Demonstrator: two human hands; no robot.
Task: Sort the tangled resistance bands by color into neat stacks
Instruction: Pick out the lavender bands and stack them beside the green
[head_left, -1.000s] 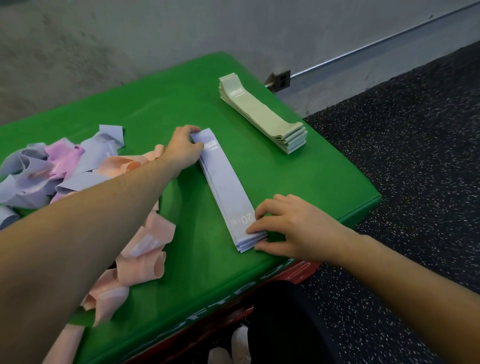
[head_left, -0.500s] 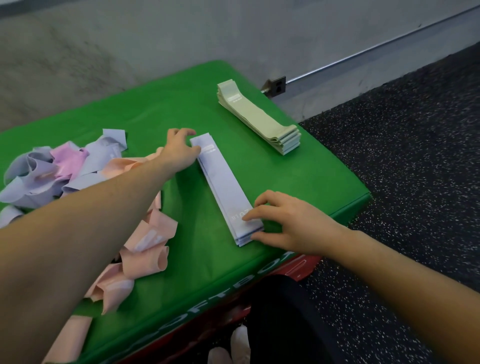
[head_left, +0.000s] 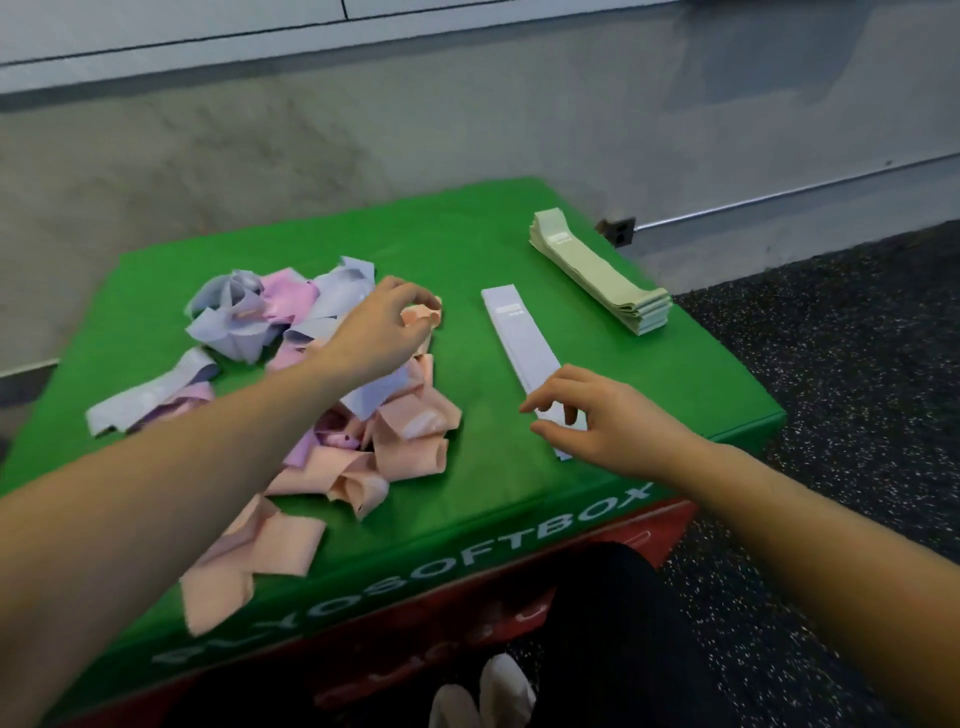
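Even, diffuse indoor light, moderately bright, no single visible source. Shadows soft and faint: a weak one under the right hand (head_left: 605, 415) on the green box top (head_left: 675, 384), slight shading under the pile of loose bands (head_left: 332, 395). No glare or blown highlights. Whole frame soft, with motion smear strongest on the left hand (head_left: 376, 332) and its forearm. Wide-angle distortion: the wall line (head_left: 467, 78) bows, box edges curve, forearms balloon toward the lower corners. Lettering on the box front reads blurred. Speckled floor (head_left: 831, 415) looks grainy.
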